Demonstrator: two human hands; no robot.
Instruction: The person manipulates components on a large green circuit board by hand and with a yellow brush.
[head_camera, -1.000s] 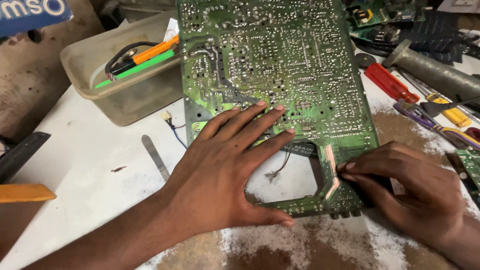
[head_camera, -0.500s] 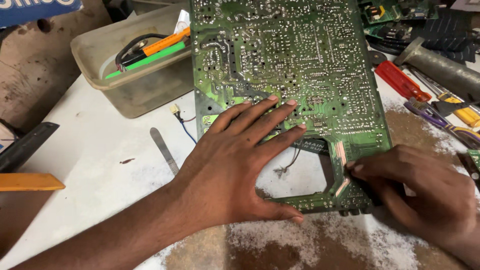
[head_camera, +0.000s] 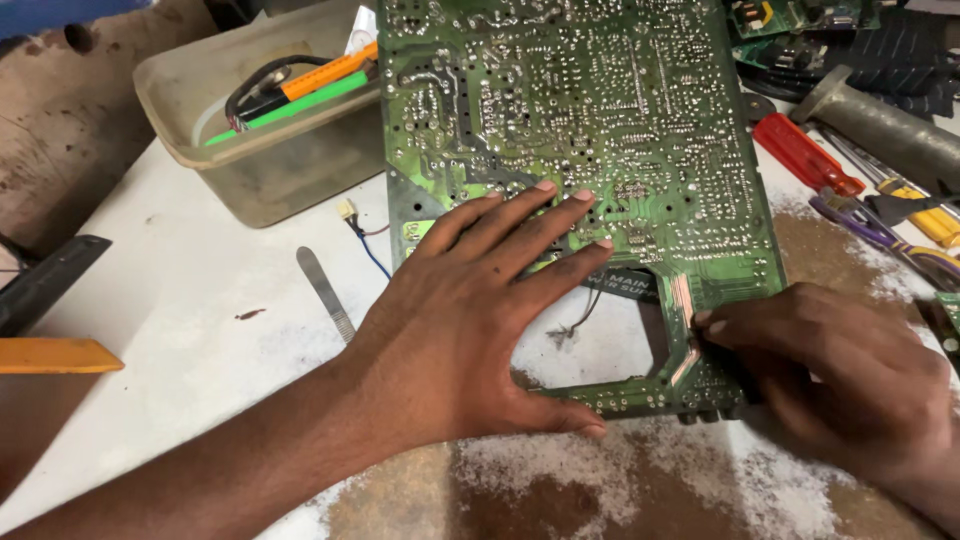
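On the white table (head_camera: 180, 300), seen from my head camera, the big green circuit board (head_camera: 600, 130) lies solder side up, and my left hand (head_camera: 470, 320) is spread flat and open across its lower edge, fingers fanned over the solder points, thumb hooked along the strip below the square cut-out. My right hand (head_camera: 850, 385) rests at the board's lower right corner, fingers curled with the tips pressed against the narrow strip beside the cut-out; it grips nothing that I can make out. Compared with a second ago, the board sits a little further right and lower in my view, and both hands have kept their places on it, so the change looks to me more like my head shifting than the board turning. A clear plastic tub (head_camera: 260, 150) with orange and green tools stands just left of the board, a red-handled screwdriver (head_camera: 805, 152) lies to its right, and a thin metal blade (head_camera: 325, 293) lies near my left wrist.
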